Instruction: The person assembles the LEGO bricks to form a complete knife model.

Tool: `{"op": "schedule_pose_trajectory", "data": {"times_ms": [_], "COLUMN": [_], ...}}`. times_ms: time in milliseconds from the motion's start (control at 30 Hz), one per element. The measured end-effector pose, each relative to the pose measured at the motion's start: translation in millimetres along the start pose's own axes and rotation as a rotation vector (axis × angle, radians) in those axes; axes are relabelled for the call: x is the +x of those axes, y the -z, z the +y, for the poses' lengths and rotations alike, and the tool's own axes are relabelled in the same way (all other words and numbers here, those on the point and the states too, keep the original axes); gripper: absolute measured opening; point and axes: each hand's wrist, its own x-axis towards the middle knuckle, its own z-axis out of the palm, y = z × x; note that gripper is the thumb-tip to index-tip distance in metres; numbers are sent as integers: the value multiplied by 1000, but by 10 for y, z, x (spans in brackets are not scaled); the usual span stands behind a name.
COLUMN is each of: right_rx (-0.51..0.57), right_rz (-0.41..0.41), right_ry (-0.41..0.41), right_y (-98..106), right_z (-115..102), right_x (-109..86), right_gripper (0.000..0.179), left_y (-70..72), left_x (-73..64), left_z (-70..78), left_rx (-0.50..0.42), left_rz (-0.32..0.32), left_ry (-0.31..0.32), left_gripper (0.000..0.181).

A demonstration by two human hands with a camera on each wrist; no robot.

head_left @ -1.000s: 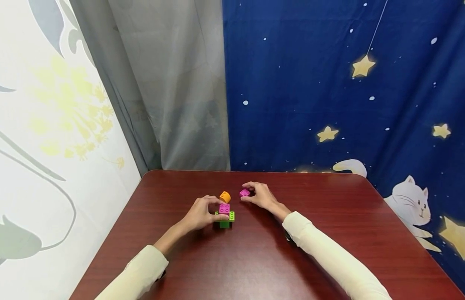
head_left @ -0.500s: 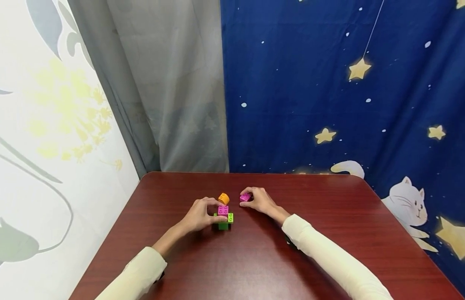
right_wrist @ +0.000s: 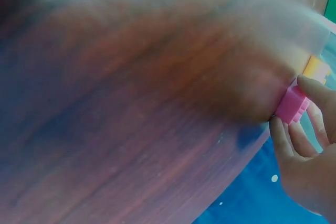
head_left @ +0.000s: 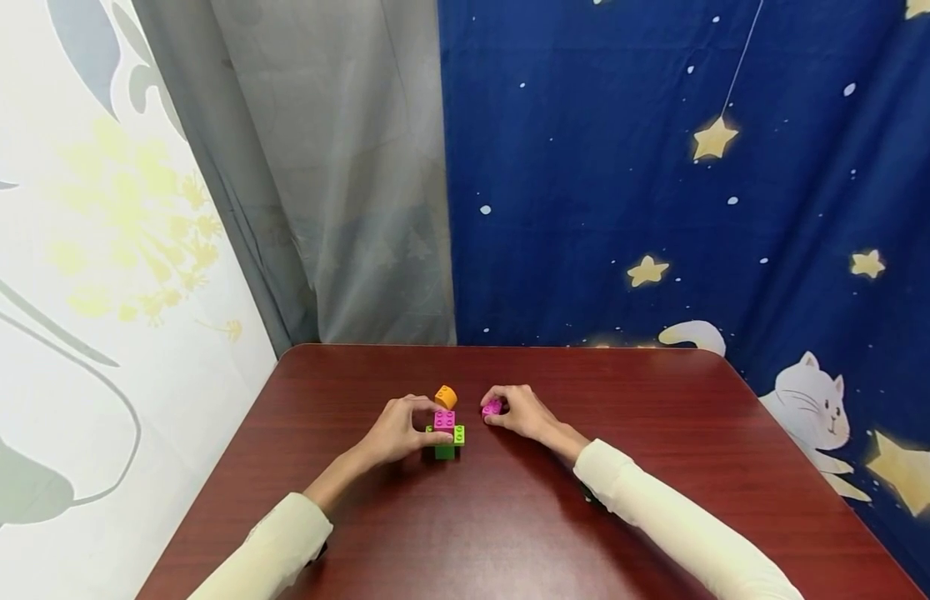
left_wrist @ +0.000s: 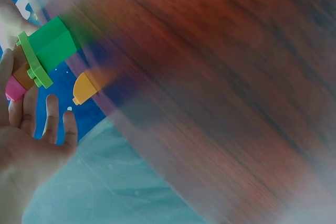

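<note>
My left hand (head_left: 396, 429) grips a small stack of toy building bricks near the middle of the table, thumb in front and fingers behind. On top is a magenta brick (head_left: 445, 419). Below it, the left wrist view shows a brownish brick (left_wrist: 22, 74), then a lime-green plate (left_wrist: 34, 61) and a darker green block (left_wrist: 51, 43) at the bottom. To the right, my right hand (head_left: 527, 412) pinches a second magenta brick (head_left: 491, 408) between thumb and fingertips, low over the table. Its studs show in the right wrist view. The two hands stand apart.
An orange brick with a curved side (head_left: 446, 397) lies just behind the stack. All of it is on a dark reddish wooden table (head_left: 622, 500). Past the far edge hang a grey curtain (head_left: 360, 183) and a blue starry curtain (head_left: 585, 167).
My right hand has come nearer to me with its magenta brick, now almost beside the stack. The left hand keeps its grip in place. The head view has shifted slightly.
</note>
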Motion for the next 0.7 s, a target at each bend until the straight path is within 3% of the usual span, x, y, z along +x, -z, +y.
{"op": "schedule_pose_trajectory", "data": {"times_ms": [367, 700], "right_rx": [28, 73], "right_rz": [14, 67], "right_ry": [83, 205], "right_y": [64, 188], "right_z": [-101, -331], "right_x": [-68, -68], "right_gripper": [19, 21], "left_y": [-17, -3], "left_x": [-11, 0], "left_z": [2, 7], "left_rx": [24, 40], "left_rz": [8, 19], "left_ry": [-13, -38], "left_gripper": [45, 43]}}
